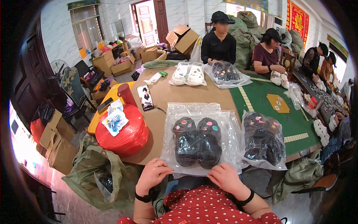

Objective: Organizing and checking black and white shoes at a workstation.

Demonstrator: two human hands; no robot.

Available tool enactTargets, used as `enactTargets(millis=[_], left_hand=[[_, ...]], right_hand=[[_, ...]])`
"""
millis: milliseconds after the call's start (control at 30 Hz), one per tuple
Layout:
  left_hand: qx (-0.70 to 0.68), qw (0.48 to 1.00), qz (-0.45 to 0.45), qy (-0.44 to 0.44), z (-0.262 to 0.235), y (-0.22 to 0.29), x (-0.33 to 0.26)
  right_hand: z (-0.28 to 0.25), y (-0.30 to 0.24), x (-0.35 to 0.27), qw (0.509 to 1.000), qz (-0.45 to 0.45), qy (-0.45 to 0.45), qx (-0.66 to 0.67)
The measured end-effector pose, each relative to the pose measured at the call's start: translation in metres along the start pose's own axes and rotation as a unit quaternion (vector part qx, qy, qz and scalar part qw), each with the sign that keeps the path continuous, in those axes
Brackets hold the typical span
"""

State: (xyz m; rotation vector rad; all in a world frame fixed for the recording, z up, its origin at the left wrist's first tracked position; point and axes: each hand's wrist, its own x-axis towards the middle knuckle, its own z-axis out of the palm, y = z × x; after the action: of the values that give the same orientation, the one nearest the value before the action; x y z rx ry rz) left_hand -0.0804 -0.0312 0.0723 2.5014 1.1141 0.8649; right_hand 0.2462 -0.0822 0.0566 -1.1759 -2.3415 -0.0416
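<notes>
A clear plastic bag (179, 111) lies flat in front of me at the table's near edge, with a pair of black clogs (197, 147) inside. Colourful charms show on the clogs' far ends. My left hand (154, 174) pinches the bag's near left corner, its fingers closed. At the near edge toward the right, my right hand (226, 177) is closed on the same bag. More clear plastic lies beneath it on the right. Just beyond that, a second bagged pair of black clogs (263, 140) with charms rests across the table's edge.
Left of the bag are a large red roll of plastic twine (123, 132) with a small packet on top, a red cup (126, 95) and a propped phone (145, 98). Bagged white clogs (188, 73) lie farther off. Several people sit beyond and right. A green sack (100, 175) stands by my left.
</notes>
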Motion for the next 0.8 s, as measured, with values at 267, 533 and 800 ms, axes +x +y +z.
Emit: enactTargets(millis=[267, 533, 800], left_hand=[[0.016, 0.999, -0.014, 0.03, -0.002, -0.003, -0.002], [0.022, 0.999, -0.021, 0.025, 0.0, -0.003, -0.001], [0.069, 0.997, -0.038, 0.004, 0.004, -0.003, -0.006]], right_hand=[[-0.029, 0.025, -0.024, 0.997, 0.063, 0.02, -0.048], [-0.041, 0.035, -0.04, 0.991, 0.112, 0.058, -0.039], [-0.044, 0.044, -0.045, 0.99, 0.13, 0.054, 0.0]])
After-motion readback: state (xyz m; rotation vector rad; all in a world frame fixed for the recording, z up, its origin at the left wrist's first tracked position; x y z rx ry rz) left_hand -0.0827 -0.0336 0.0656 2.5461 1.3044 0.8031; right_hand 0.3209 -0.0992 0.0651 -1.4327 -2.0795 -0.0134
